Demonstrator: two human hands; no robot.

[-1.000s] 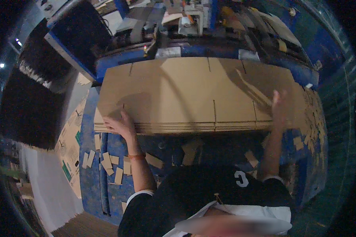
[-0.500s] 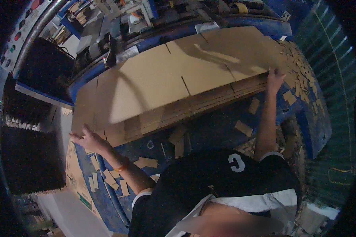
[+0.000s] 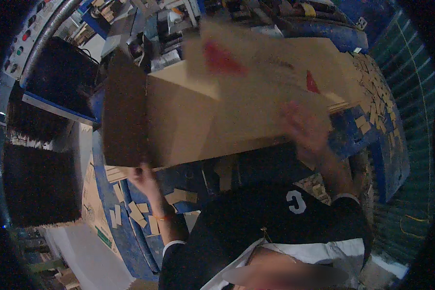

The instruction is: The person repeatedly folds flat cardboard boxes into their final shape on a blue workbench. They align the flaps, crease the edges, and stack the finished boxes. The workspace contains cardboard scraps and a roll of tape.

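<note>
1. The sheets (image 3: 237, 111), a bundle of flat cardboard blanks, are lifted and tilted off the blue counter (image 3: 367, 145), held between the two hands in front of the person's chest.
2. The left hand (image 3: 142, 176) is under the bundle's lower left corner, fingers curled on its edge. The right hand (image 3: 307, 128) lies against the right face, blurred; whether its fingers are closed on the edge, I cannot tell.
3. Handling, as I judge it: broad, stiff across the flutes but apt to sag or fan apart, fairly heavy as a bundle, with smooth faces that slide on one another. It is best taken at opposite edges, low, squeezing the layers together.
4. Cardboard offcuts (image 3: 372, 101) litter the counter's right end, and more scraps (image 3: 145, 217) lie on the floor by the left arm.
5. A dark machine (image 3: 58, 96) stands close on the left, and a cluttered workbench lies behind; both crowd a wide swing of the bundle.
</note>
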